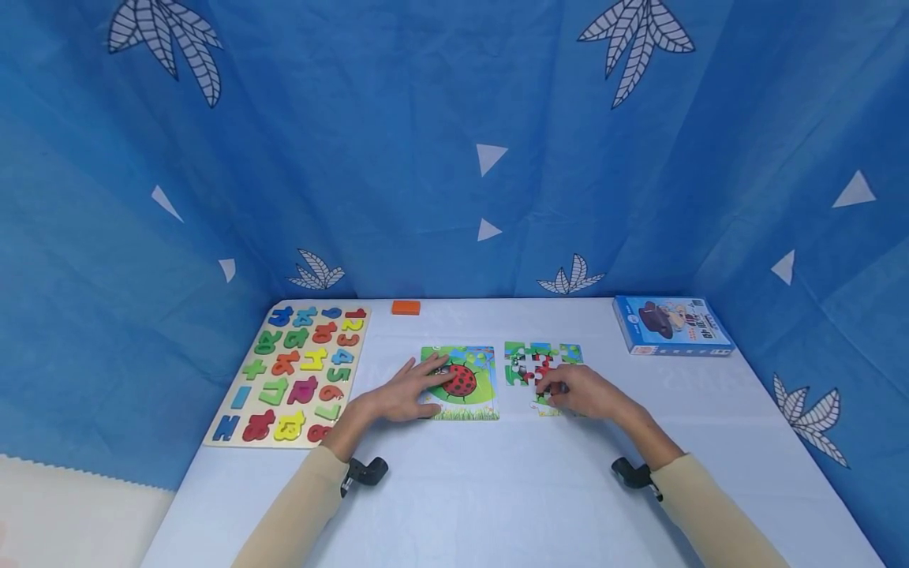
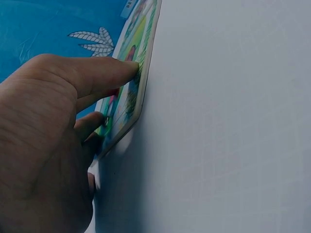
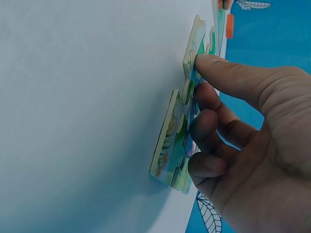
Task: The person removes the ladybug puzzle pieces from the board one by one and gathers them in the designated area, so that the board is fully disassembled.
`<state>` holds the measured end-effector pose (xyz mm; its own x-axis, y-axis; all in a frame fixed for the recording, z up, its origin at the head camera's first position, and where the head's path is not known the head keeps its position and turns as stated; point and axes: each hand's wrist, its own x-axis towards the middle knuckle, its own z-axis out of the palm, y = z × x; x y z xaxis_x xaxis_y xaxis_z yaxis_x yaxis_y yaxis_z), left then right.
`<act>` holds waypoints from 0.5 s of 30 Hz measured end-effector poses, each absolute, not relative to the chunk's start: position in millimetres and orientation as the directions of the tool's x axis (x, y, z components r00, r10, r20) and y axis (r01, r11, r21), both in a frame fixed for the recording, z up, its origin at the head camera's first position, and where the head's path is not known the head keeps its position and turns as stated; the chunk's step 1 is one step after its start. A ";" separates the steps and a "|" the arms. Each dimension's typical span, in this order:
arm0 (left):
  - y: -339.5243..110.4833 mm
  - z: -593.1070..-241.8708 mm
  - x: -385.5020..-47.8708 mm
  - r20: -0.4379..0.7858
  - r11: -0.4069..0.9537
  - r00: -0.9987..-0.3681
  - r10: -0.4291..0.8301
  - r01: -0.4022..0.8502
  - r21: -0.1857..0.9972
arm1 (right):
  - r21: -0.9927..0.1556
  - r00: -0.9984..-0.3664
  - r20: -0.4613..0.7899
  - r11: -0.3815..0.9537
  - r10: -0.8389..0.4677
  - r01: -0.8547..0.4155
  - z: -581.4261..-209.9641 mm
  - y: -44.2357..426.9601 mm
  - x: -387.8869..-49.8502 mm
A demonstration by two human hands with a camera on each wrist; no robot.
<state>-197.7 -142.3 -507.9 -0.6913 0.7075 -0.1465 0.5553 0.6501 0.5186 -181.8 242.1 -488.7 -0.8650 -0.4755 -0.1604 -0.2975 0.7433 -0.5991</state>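
Note:
My left hand (image 1: 408,392) rests with spread fingers on a square board (image 1: 479,409) printed with a red ladybug on green. In the left wrist view the thumb and fingertips touch the face of this board (image 2: 130,104). To its right lie jigsaw pieces (image 1: 515,356) of a similar picture, partly joined, with white gaps between some. My right hand (image 1: 585,390) is over their lower part, partly hiding them. In the right wrist view its thumb and forefinger pinch a jigsaw piece (image 3: 191,46) with grass print, beside a corner piece (image 3: 167,141).
A wooden number puzzle board (image 1: 305,394) lies at the left. An orange block (image 1: 405,308) sits at the back, and a blue box (image 1: 675,325) at the back right. Blue cloth (image 1: 426,158) hangs behind the white table (image 1: 483,497).

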 end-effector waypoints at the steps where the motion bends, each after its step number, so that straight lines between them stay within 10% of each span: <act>1: -142.3 -508.2 -197.5 -0.146 0.650 -0.692 0.707 0.556 0.518 | -0.598 -0.866 -0.162 0.745 -0.473 -0.295 -488.4 242.2 -181.5; 15: -141.5 -507.3 -196.7 -0.139 0.642 -0.683 0.717 0.571 0.512 | -0.589 -0.875 -0.158 0.755 -0.458 -0.289 -488.1 244.5 -178.9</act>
